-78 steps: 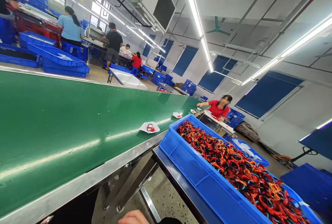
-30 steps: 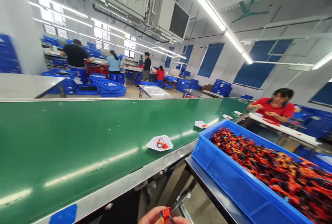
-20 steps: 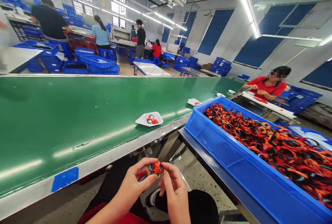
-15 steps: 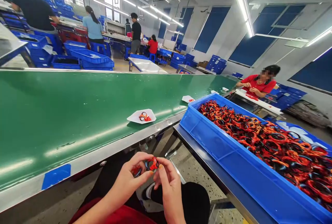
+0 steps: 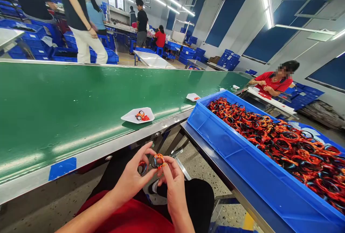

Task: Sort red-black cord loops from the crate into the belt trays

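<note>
My left hand (image 5: 133, 177) and my right hand (image 5: 172, 182) meet over my lap, below the belt's metal edge. Together they pinch a small red and black ring toy (image 5: 157, 160); a second ring of it (image 5: 142, 168) sits against my left fingers. A white paper tray (image 5: 130, 117) holding another such toy (image 5: 141, 116) rides on the green conveyor belt (image 5: 67, 100) just ahead of my hands. To my right stands a long blue bin (image 5: 242, 168) heaped with many of the same red and black rings (image 5: 283, 143).
A second white tray (image 5: 192, 96) lies further along the belt. A person in red (image 5: 273, 82) sits at a table past the bin. Someone in white trousers (image 5: 81, 21) stands beyond the belt, with others among blue crates (image 5: 59, 51). Blue tape (image 5: 62, 167) marks the belt edge.
The view dropped from the hall to my lap. My hands came up into view holding the ring toy. The white tray slid left along the belt. A person walked in behind the belt.
</note>
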A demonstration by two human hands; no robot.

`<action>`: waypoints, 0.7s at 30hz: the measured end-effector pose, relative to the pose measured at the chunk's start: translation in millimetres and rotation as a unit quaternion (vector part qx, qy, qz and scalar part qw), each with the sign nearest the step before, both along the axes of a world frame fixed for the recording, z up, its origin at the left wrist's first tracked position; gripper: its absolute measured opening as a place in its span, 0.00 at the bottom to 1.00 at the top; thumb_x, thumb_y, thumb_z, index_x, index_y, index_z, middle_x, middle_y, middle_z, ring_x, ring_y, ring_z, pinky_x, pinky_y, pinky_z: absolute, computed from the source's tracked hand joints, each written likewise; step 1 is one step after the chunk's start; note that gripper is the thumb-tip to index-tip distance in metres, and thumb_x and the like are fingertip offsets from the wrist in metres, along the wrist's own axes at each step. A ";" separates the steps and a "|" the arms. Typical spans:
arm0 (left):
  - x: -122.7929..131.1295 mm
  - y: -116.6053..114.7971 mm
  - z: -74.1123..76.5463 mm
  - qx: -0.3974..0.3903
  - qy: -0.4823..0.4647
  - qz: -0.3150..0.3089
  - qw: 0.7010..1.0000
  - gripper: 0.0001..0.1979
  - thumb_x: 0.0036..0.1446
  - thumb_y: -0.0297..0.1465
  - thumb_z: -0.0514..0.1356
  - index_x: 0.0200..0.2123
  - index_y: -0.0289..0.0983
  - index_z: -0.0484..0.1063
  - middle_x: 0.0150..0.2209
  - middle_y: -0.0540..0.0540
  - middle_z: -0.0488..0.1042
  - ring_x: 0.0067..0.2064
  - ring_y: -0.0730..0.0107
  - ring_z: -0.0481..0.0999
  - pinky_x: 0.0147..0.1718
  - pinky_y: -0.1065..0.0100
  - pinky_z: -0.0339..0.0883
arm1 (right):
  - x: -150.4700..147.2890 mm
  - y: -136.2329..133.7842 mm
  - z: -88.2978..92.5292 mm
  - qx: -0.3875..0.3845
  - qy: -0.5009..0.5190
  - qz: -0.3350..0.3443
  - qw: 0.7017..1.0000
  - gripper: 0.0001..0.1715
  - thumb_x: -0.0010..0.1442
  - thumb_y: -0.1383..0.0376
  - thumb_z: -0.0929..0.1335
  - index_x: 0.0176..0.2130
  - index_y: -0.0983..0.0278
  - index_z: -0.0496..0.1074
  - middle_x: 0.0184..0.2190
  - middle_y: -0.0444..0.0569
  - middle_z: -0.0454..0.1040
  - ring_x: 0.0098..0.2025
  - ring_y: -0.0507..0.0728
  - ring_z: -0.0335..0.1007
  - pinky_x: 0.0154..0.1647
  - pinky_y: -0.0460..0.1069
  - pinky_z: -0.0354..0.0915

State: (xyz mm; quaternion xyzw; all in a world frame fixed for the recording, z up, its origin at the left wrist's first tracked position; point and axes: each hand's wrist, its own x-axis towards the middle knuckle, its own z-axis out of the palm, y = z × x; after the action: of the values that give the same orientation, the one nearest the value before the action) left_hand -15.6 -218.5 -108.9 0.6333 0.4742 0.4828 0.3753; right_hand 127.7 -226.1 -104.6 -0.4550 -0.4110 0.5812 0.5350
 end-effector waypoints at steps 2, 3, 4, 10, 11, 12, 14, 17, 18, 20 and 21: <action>0.5 0.4 -0.1 0.006 0.004 -0.001 1.000 0.33 0.55 0.30 0.59 0.61 0.48 0.48 0.46 0.48 0.68 0.33 0.74 0.66 0.39 0.67 0.64 | 0.4 -0.3 -1.4 -0.010 0.013 -0.001 1.000 0.17 0.57 0.55 0.68 0.43 0.63 0.70 0.36 0.48 0.71 0.28 0.49 0.62 0.20 0.41 0.62; 0.9 0.6 0.0 0.007 0.005 -0.001 1.000 0.33 0.55 0.30 0.59 0.61 0.48 0.48 0.46 0.48 0.68 0.32 0.74 0.66 0.39 0.66 0.64 | 0.4 -0.7 -2.0 -0.017 0.022 -0.002 1.000 0.18 0.57 0.54 0.68 0.42 0.64 0.70 0.34 0.48 0.71 0.28 0.49 0.62 0.20 0.41 0.62; 1.4 0.8 0.5 0.008 0.006 0.000 1.000 0.33 0.55 0.30 0.60 0.61 0.48 0.49 0.46 0.48 0.68 0.32 0.74 0.66 0.39 0.66 0.64 | 0.1 -1.1 -2.7 -0.026 0.035 -0.002 0.999 0.18 0.58 0.54 0.67 0.42 0.64 0.71 0.33 0.47 0.71 0.27 0.49 0.62 0.20 0.41 0.61; 4.1 -0.5 5.9 -0.001 -0.006 -0.006 1.000 0.32 0.54 0.30 0.60 0.60 0.47 0.50 0.44 0.49 0.69 0.32 0.74 0.68 0.40 0.66 0.66 | -9.3 -6.6 -12.4 -0.128 0.193 0.020 0.973 0.17 0.57 0.55 0.68 0.39 0.66 0.72 0.32 0.48 0.72 0.25 0.47 0.63 0.17 0.40 0.57; 4.3 -0.9 6.6 -0.004 -0.008 -0.005 1.000 0.32 0.54 0.29 0.60 0.60 0.46 0.50 0.44 0.49 0.69 0.32 0.75 0.68 0.40 0.66 0.67 | -11.7 -7.6 -14.5 -0.151 0.224 0.022 0.963 0.17 0.56 0.55 0.68 0.39 0.66 0.73 0.31 0.47 0.72 0.25 0.47 0.63 0.17 0.40 0.57; 4.4 -1.2 7.2 -0.008 -0.008 -0.004 1.000 0.32 0.54 0.29 0.60 0.60 0.46 0.51 0.44 0.49 0.69 0.32 0.74 0.68 0.41 0.65 0.67 | -14.0 -8.5 -16.4 -0.172 0.253 0.024 0.952 0.18 0.55 0.56 0.69 0.40 0.66 0.73 0.30 0.46 0.72 0.24 0.47 0.62 0.16 0.39 0.56; 4.4 -1.4 7.7 -0.013 -0.001 0.000 1.000 0.32 0.53 0.28 0.60 0.59 0.46 0.52 0.44 0.50 0.69 0.33 0.74 0.69 0.42 0.65 0.67 | -17.4 -9.5 -18.7 -0.211 0.302 0.026 0.929 0.18 0.53 0.57 0.71 0.39 0.66 0.73 0.28 0.43 0.71 0.21 0.45 0.60 0.15 0.39 0.54; 4.3 -0.4 7.9 -0.017 0.014 0.006 1.000 0.31 0.52 0.28 0.60 0.58 0.46 0.54 0.43 0.51 0.70 0.34 0.74 0.69 0.42 0.66 0.66 | -19.4 -9.2 -18.6 -0.256 0.342 0.028 0.904 0.16 0.49 0.59 0.73 0.37 0.66 0.73 0.26 0.41 0.69 0.19 0.44 0.56 0.13 0.39 0.50; 4.4 0.0 8.1 -0.020 0.017 0.007 1.000 0.31 0.52 0.28 0.60 0.58 0.46 0.54 0.43 0.51 0.70 0.34 0.74 0.68 0.42 0.66 0.66 | -19.6 -8.9 -18.1 -0.266 0.349 0.029 0.898 0.15 0.49 0.60 0.73 0.35 0.66 0.73 0.25 0.41 0.68 0.19 0.44 0.56 0.13 0.39 0.49; 4.6 1.0 8.8 -0.026 0.016 0.006 1.000 0.30 0.52 0.28 0.60 0.58 0.46 0.56 0.42 0.51 0.71 0.34 0.74 0.68 0.42 0.66 0.66 | -19.8 -8.1 -17.1 -0.278 0.357 0.027 0.891 0.13 0.48 0.61 0.73 0.34 0.65 0.72 0.24 0.40 0.67 0.19 0.44 0.55 0.13 0.39 0.48; 4.7 1.3 9.3 -0.029 0.012 0.005 0.999 0.30 0.52 0.28 0.60 0.57 0.46 0.56 0.42 0.50 0.71 0.33 0.73 0.69 0.42 0.66 0.66 | -19.8 -7.8 -16.8 -0.279 0.359 0.025 0.890 0.12 0.48 0.61 0.73 0.33 0.65 0.72 0.24 0.40 0.67 0.19 0.44 0.54 0.14 0.39 0.47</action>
State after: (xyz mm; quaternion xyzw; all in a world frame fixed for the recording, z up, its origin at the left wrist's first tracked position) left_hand -10.8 -217.2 -99.6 0.6253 0.4957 0.4632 0.3857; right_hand 107.9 -234.0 -121.4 -0.3358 -0.0234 0.8090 0.4818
